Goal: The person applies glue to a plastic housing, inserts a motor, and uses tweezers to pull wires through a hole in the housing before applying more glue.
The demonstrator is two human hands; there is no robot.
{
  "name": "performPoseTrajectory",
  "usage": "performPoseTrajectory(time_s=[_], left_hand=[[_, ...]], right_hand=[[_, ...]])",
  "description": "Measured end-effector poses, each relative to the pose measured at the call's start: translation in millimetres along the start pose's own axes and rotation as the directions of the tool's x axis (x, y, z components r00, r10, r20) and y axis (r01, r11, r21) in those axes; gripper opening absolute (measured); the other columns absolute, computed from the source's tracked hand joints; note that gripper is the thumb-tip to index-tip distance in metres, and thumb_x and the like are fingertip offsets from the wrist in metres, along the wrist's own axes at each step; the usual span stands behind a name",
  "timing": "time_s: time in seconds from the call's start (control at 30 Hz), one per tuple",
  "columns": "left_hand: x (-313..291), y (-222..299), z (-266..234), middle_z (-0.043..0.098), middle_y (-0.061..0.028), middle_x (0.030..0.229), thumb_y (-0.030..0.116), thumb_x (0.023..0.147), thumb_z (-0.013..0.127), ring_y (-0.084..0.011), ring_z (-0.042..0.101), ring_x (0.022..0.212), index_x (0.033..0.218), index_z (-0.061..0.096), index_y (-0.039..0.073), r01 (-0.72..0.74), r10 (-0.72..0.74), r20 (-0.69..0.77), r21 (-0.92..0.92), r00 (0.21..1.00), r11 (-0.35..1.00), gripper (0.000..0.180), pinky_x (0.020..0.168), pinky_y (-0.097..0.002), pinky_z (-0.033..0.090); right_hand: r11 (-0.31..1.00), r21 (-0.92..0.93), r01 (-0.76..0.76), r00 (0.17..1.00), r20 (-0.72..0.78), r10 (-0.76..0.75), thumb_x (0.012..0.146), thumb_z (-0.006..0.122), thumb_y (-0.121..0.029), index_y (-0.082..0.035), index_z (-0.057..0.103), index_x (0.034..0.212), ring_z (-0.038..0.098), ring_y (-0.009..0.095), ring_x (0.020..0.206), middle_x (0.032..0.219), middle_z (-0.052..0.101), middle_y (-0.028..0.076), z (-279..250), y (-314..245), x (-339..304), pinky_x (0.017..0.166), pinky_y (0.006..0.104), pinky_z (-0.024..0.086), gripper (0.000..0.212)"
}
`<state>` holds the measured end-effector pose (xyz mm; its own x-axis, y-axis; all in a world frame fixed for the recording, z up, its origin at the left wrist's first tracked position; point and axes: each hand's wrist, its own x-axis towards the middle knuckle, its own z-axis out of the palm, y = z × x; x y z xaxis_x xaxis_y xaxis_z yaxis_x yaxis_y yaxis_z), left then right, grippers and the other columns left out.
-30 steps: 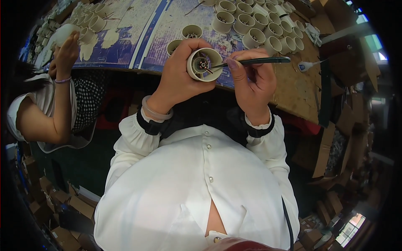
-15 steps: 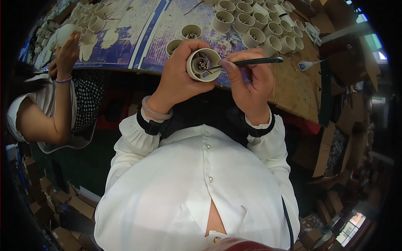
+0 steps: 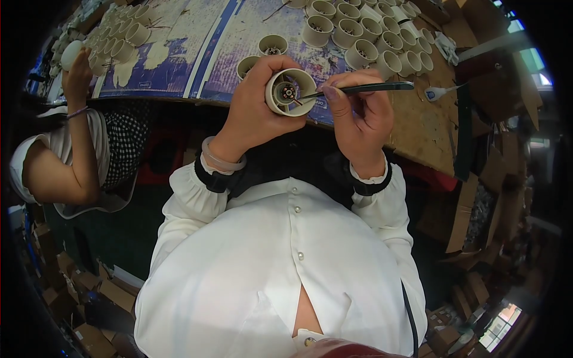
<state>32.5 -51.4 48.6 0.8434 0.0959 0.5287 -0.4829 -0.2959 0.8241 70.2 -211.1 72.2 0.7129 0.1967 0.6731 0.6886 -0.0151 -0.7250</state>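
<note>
My left hand (image 3: 250, 107) is wrapped around a white cylindrical plastic housing (image 3: 305, 79), its open end tilted up toward me. Inside sits a small round core (image 3: 289, 93) with copper-coloured parts and a thin stick-like piece beside it. Between the thumb and fingers of my right hand (image 3: 363, 116) are dark tweezers (image 3: 385, 87), pinched near their middle. Their tips reach over the rim into the housing, close to the core; whether they touch anything is too small to tell. Just beyond my left hand stand two similar housings, one of them (image 3: 273, 44) with wires inside.
Several white housings (image 3: 361, 55) crowd the far right of the table, which is covered by worn blue-and-white cardboard (image 3: 173, 36). A small white squeeze bottle (image 3: 436, 93) lies at the right. On the left, another person (image 3: 80, 149) holds up a white round piece (image 3: 72, 55).
My right hand and the tweezers have shifted slightly right, while my left hand and the housing stay put. The other person's raised hand has moved left with the white round piece.
</note>
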Motion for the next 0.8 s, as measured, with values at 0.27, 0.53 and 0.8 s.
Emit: performPoseTrajectory(time_s=[0.27, 0.53, 0.8], left_hand=[[-0.2, -2.9, -1.1, 0.061, -0.0053, 0.094, 0.006, 0.058, 0.08, -0.0181, 0.061, 0.086, 0.108, 0.052, 0.007, -0.018, 0.018, 0.005, 0.009, 1.0, 1.0, 0.058, 0.075, -0.0277, 0.048], [-3.1, -5.9, 1.3, 0.06, -0.0054, 0.095, 0.007, 0.058, 0.081, -0.0183, 0.06, 0.087, 0.108, 0.052, 0.007, -0.003, 0.003, 0.005, 0.058, 1.0, 0.998, 0.058, 0.076, -0.0277, 0.048], [-6.3, -10.1, -0.4, 0.06, -0.0056, 0.097, 0.007, 0.058, 0.081, -0.0193, 0.06, 0.087, 0.108, 0.052, 0.007, 0.013, -0.013, -0.012, 0.012, 1.0, 1.0, 0.057, 0.075, -0.0282, 0.048]], right_hand=[[0.976, -0.129, 0.175, 0.97, 0.191, -0.149, 0.086, 0.064, 0.001, 0.0, 0.055, 0.096, 0.054, 0.01, 0.075, 0.092, 0.058, 0.008, -6.5, 4.9, 0.2, 0.065, 0.0211, 0.043, 0.013], [0.866, -0.2, 0.458, 0.885, 0.199, -0.422, 0.082, 0.068, 0.0, -0.001, 0.058, 0.09, 0.055, 0.015, 0.074, 0.084, 0.061, 0.009, 1.1, 8.6, -0.2, 0.064, 0.0242, 0.043, 0.013], [0.944, -0.167, 0.285, 0.95, 0.183, -0.255, 0.082, 0.068, -0.001, 0.0, 0.059, 0.09, 0.052, 0.016, 0.075, 0.084, 0.062, 0.007, -5.2, 7.4, 0.9, 0.064, 0.0246, 0.043, 0.011]])
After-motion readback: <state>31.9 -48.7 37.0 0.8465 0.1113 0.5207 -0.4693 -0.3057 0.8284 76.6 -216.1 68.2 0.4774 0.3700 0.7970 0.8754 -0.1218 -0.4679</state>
